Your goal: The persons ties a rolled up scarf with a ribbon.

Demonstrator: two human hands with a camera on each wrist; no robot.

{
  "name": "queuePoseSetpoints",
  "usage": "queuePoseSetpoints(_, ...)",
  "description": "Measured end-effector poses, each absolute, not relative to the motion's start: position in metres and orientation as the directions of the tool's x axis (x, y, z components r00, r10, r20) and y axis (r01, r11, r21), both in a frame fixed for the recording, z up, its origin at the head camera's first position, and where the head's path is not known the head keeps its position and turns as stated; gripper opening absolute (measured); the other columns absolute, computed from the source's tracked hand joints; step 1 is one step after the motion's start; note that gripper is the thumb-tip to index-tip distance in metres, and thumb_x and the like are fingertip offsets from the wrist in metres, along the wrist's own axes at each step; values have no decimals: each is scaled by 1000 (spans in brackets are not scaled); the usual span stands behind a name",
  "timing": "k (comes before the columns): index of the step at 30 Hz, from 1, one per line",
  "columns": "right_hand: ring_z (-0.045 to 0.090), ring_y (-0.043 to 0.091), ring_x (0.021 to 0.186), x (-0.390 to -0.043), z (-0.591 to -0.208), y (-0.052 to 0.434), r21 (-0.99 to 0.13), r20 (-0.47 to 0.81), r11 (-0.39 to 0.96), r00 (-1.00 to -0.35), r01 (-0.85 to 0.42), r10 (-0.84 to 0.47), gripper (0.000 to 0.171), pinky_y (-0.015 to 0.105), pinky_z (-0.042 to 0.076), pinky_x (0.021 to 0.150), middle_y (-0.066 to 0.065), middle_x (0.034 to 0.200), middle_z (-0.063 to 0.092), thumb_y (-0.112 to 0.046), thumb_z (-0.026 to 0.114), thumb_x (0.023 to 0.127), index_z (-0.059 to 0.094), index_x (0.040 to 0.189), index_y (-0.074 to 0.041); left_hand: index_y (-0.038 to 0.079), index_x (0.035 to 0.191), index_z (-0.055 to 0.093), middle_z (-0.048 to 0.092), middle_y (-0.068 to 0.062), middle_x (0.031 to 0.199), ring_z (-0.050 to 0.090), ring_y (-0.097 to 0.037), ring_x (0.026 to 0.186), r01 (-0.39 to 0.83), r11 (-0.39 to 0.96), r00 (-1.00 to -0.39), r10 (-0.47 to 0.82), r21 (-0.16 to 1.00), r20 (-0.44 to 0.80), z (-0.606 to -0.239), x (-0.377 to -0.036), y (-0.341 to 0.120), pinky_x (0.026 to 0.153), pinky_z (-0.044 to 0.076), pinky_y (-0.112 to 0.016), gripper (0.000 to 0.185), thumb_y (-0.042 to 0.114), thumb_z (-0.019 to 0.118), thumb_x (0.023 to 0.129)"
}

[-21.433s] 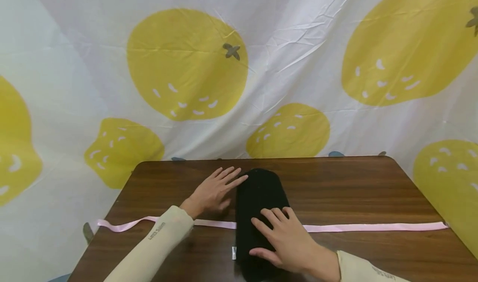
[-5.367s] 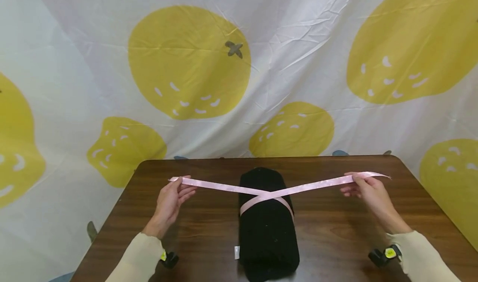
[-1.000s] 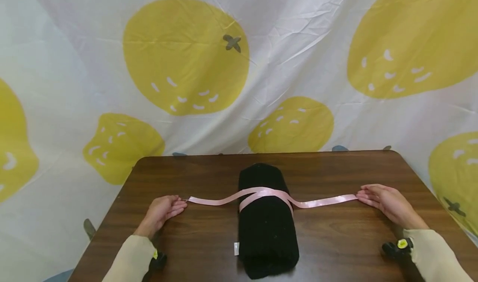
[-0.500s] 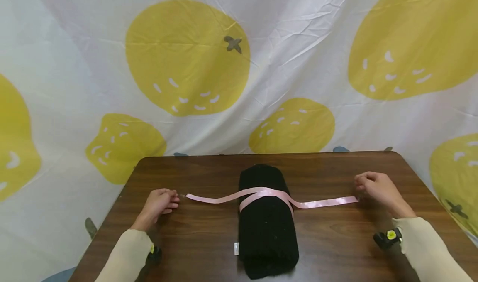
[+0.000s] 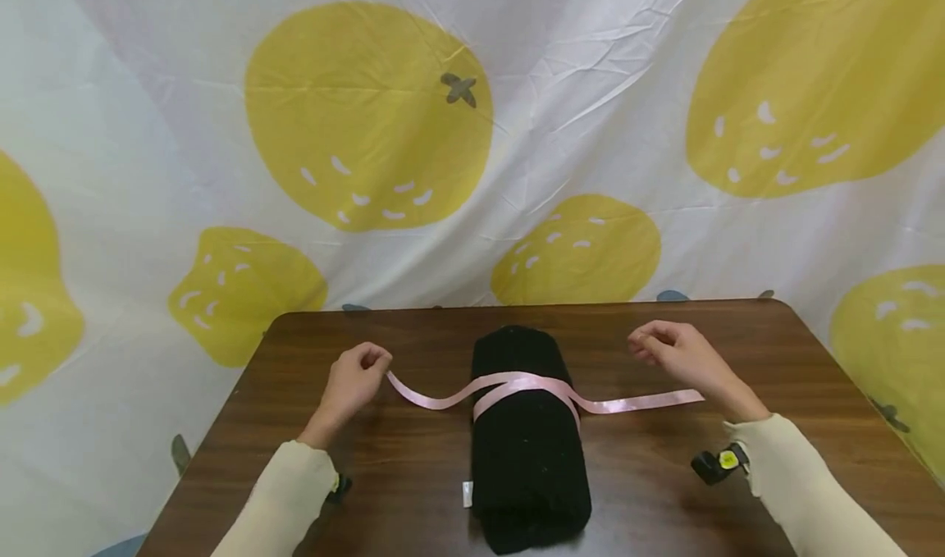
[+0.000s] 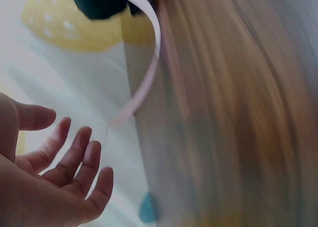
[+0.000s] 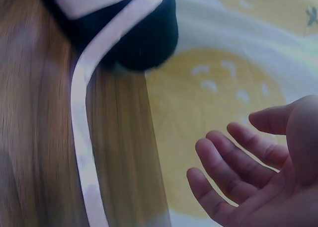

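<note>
A thick black fabric roll [image 5: 527, 475] with a small white tag [image 5: 467, 495] lies lengthwise on the table. Round its far half runs a pink satin ribbon [image 5: 517, 382], crossed on top, with one tail out to each side. The left tail's frayed end is raised beside the fingertips of my left hand [image 5: 353, 381]; in the left wrist view that hand's [image 6: 54, 182] thumb and fingers are spread, and a fine thread hangs by them. Above the right tail [image 5: 650, 401], my right hand [image 5: 690, 360] is in the air, loosely curved and holding nothing.
The dark wood-grain table [image 5: 413, 491] ends at a white curtain [image 5: 561, 130] printed with yellow lemons, hanging behind its far edge. Each wrist carries a small black camera, the right one [image 5: 714, 463] clearly seen.
Earlier the ribbon lay straight under the roll, then its ends were held crossed. Since a second ago my right hand has left its tail; both hands moved inward and the left end rose.
</note>
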State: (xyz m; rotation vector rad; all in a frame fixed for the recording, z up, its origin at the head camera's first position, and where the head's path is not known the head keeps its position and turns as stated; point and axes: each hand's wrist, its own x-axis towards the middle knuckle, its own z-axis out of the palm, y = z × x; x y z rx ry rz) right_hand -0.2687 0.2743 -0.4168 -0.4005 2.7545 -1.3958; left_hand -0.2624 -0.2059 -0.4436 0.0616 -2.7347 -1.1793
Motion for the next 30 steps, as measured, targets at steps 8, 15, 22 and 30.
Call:
queuePoseSetpoints(8, 67, 11, 82, -266, -414, 235, -840, 97, 465, -921, -279, -377, 19, 32, 58, 78, 11, 94, 71, -13, 57, 100, 67, 106, 2, 8, 97, 70, 70, -9, 98, 62, -26, 95, 206, 663, -957, -17, 719, 290, -428, -258, -168, 86, 47, -42, 9, 15, 67, 92)
queuePoseSetpoints(15, 69, 23, 88, -265, -419, 211, -845, 113, 412, -868, -340, -484, 15, 39, 58, 82, 15, 95, 70, -12, 60, 99, 68, 103, 0, 7, 99, 69, 65, -13, 108, 57, -34, 108, 326, 654, -911, 24, 683, 412, -416, -259, -149, 93, 42, -49, 11, 14, 67, 91)
queuePoseSetpoints(22, 68, 35, 90, -264, -422, 208, -839, 106, 420, -860, -347, -499, 18, 35, 58, 81, 18, 96, 70, -10, 59, 98, 67, 104, 5, 8, 103, 68, 57, -14, 119, 49, -35, 117, 272, 661, -901, -80, 699, 427, -409, -259, -146, 95, 34, -54, 17, 18, 68, 89)
queuePoseSetpoints(30, 68, 36, 89, -265, -424, 211, -838, 105, 420, -858, -348, -502, 15, 35, 58, 81, 20, 96, 69, -8, 60, 98, 67, 103, 4, 9, 105, 66, 52, -15, 124, 45, -35, 118, 275, 672, -871, -129, 687, 475, -396, -261, -156, 90, 32, -51, 20, 20, 67, 88)
